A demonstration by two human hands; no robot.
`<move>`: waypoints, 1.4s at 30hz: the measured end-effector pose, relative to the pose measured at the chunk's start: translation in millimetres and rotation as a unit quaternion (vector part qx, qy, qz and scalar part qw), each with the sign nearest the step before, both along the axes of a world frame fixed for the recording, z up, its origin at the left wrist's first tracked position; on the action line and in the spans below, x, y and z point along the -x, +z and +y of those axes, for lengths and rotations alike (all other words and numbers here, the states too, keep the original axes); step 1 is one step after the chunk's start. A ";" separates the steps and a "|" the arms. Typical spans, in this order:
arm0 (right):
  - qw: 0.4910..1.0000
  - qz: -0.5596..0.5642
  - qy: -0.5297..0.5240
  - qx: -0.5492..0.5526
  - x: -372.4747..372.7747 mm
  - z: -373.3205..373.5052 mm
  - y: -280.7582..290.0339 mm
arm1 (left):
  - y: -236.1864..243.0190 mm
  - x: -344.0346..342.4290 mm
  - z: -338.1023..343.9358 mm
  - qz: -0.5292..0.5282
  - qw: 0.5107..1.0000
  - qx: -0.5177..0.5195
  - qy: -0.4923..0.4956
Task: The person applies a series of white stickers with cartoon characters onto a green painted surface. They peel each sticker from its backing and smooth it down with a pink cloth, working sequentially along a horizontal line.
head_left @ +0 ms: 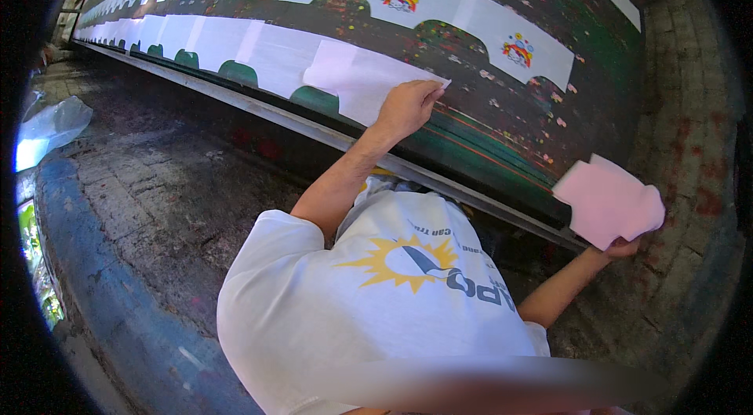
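My left hand (405, 111) is over the near edge of a long dark table, its fingers pinched on the corner of a pale pinkish cut fabric piece (357, 78). That piece lies partly over the end of the near row of plain white fabric pieces (276, 54). Off to the right, past the table's near edge, my right hand (623, 248) grips a stack of pink cut fabric pieces (610, 199) from below. The stack hides most of its fingers.
The long table (604, 101) has a dark green top speckled with paint. Farther back runs a row of white fabric pieces (447, 11) with colourful rainbow prints. A metal rail (259, 107) edges the table. Clear plastic sheeting (55, 129) lies at the left on the brick floor (157, 180).
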State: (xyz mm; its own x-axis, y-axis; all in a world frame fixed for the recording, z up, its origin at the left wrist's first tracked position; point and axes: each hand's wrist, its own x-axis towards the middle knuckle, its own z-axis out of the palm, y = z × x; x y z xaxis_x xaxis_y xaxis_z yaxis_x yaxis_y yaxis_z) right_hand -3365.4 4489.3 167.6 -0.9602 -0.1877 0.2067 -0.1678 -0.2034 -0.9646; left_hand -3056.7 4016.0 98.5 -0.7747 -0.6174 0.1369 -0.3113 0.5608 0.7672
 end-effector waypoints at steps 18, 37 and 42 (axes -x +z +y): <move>0.840 -0.099 0.465 -0.262 -39.3 -158.8 -104.2 | -24.3 111.6 181.6 -0.041 0.962 -0.270 0.024; 0.870 -0.253 0.421 -0.037 -24.5 -131.5 -154.1 | -32.3 112.9 157.7 -0.070 0.992 0.006 0.103; 0.861 -0.415 0.267 0.123 -22.8 -125.3 -158.7 | -32.2 112.0 155.2 -0.060 0.993 -0.051 0.088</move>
State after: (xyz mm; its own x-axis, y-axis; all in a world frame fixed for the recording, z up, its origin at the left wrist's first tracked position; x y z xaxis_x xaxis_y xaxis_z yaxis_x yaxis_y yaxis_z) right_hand -3342.6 4364.0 8.9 -0.5877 -0.6961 -0.4123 0.7385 -0.2535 -0.6248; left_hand -3168.7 4171.1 66.3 -0.6598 -0.7512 -0.0203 -0.4902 0.4098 0.7693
